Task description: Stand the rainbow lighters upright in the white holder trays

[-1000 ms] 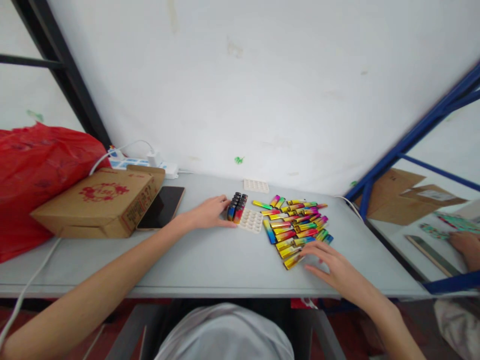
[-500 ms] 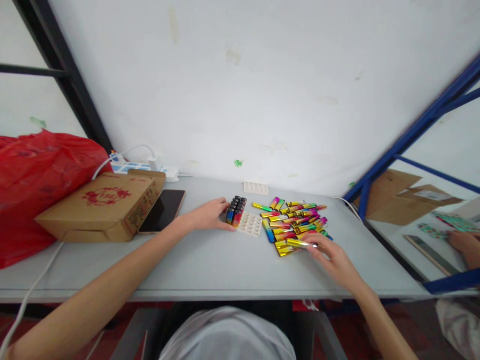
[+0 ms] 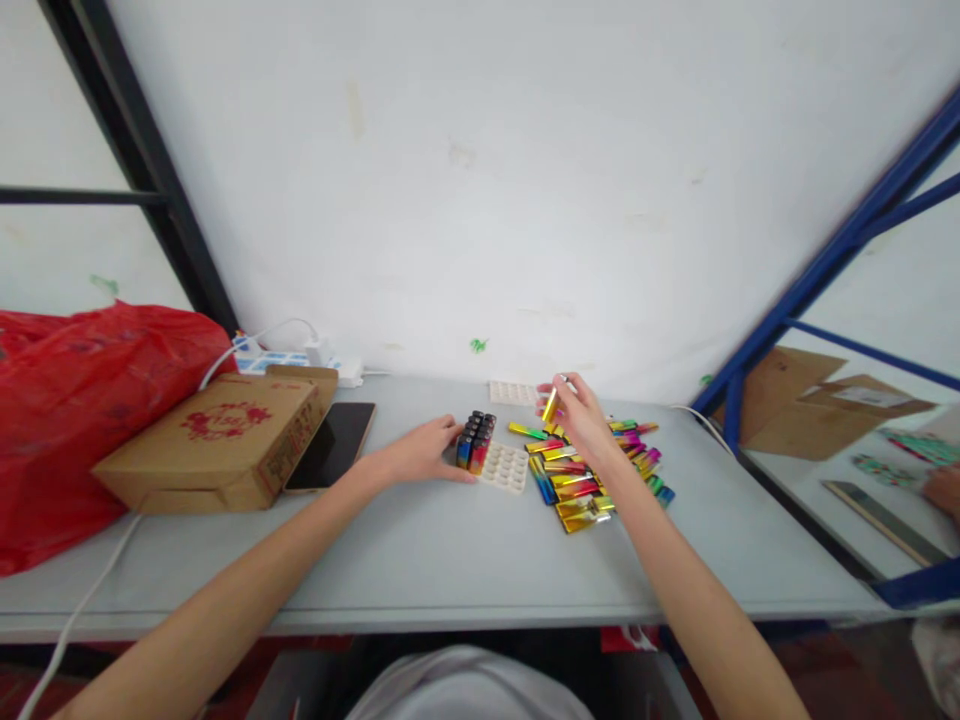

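My left hand (image 3: 421,452) rests on the grey table (image 3: 420,545), fingers curled against the left side of a white tray (image 3: 504,467) that holds a row of upright lighters (image 3: 475,442). My right hand (image 3: 580,417) is lifted above a pile of rainbow-coloured lighters (image 3: 581,470) and pinches one yellow lighter (image 3: 550,405) upright between its fingertips. The pile lies loose to the right of the tray.
A second white tray (image 3: 511,392) lies near the wall. At the left are a cardboard box (image 3: 217,440), a black phone (image 3: 331,459), a red plastic bag (image 3: 67,400) and a power strip (image 3: 300,352). Another person's hand (image 3: 942,488) shows at the far right.
My right hand has left the near edge of the pile, picked up one lighter and risen toward the wall above the pile. My left hand stays at the tray.
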`<state>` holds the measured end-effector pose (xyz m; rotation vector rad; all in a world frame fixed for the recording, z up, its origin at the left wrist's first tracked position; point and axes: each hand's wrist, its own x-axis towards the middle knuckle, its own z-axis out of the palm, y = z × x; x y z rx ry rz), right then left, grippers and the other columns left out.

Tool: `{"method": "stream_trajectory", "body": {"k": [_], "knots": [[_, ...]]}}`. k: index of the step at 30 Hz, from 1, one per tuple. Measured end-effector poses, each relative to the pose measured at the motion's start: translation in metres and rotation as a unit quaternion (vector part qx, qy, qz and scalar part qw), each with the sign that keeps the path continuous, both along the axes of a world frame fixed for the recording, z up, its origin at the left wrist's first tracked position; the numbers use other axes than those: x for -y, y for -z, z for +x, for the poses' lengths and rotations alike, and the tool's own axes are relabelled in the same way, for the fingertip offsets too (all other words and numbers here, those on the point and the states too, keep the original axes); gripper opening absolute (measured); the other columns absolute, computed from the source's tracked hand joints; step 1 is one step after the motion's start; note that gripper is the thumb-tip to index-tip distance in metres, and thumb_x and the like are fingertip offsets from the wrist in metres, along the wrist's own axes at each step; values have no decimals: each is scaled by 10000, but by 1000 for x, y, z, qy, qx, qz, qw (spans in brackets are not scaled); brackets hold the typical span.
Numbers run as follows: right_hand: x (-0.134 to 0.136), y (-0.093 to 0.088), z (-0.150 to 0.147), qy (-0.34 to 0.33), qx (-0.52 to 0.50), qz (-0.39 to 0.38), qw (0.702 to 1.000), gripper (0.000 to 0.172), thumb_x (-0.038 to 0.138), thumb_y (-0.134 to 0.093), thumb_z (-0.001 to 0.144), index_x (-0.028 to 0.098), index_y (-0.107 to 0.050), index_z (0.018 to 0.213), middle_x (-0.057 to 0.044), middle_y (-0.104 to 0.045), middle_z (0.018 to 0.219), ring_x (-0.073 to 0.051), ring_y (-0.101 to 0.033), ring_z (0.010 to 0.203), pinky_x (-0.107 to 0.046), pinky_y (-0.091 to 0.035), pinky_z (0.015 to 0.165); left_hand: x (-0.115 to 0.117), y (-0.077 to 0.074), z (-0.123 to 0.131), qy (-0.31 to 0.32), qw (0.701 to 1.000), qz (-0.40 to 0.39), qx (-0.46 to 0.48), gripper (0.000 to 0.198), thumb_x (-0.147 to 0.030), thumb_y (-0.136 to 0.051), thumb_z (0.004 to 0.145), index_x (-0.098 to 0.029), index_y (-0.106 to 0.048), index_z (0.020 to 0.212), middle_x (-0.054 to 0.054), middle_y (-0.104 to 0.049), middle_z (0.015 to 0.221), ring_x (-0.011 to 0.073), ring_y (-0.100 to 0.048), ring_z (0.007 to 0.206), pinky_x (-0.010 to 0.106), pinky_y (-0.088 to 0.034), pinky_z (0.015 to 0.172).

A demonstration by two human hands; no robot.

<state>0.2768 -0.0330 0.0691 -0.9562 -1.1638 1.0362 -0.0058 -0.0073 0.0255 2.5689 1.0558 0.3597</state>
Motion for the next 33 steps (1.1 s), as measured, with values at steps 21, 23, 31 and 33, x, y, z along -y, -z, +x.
{"method": "stream_trajectory", "body": {"k": [21,23,31,33], "knots": [[0,55,-50,14,174,-75,982,520,557,-367,956,267,-327,526,42,-307,445,-118,-272,416,-274,-224,429,2,0,1,2,1000,6,0,696,-791,-682,771,-172,-662,1088,75,-602,1024,277,-618,934,347,-490,834],[0,58,-50,11,188,-68,980,519,565,-359,959,268,-346,533,38,-329,445,-125,-305,416,-276,-250,435,2,1,1,3,1000,9,4,693,-785,-683,773,-174,-665,1098,76,-605,1029,280,-621,944,351,-492,846],[-2,62,-42,15,198,-55,978,624,708,-347,956,270,-367,512,51,-312,408,-126,-333,399,-276,-298,451,3,1,1,5,1000,13,0,689,-783,-682,782,-170,-674,1097,83,-602,1022,283,-619,943,353,-495,848],[-2,62,-41,18,205,-49,977,634,720,-341,956,272,-361,507,49,-313,406,-129,-340,403,-280,-307,457,3,1,0,6,1000,12,-2,692,-786,-674,787,-170,-672,1102,86,-605,1033,286,-620,953,356,-494,859]]}}
